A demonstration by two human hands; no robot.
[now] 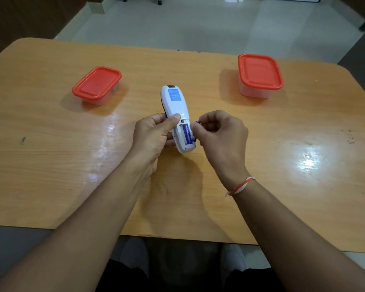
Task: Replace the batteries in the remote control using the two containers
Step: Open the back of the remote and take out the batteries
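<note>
I see the white remote (pixel 176 114) above the table's (pixel 51 144) middle, back up, one blue battery (pixel 187 134) inside. My left hand (pixel 154 135) grips it. My right hand (pixel 221 133) pinches another battery (pixel 195 131) beside it. Two red-lidded boxes (pixel 97 85) (pixel 259 73) sit farther back.

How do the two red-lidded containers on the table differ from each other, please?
The left container looks shallower, with little clear wall showing under its lid; the right container looks taller, with more clear wall visible. The left container sits nearer the person and is turned at an angle; the right container sits farther back and squarer to the table edge. Both have red lids, shut, and clear bodies.
</note>
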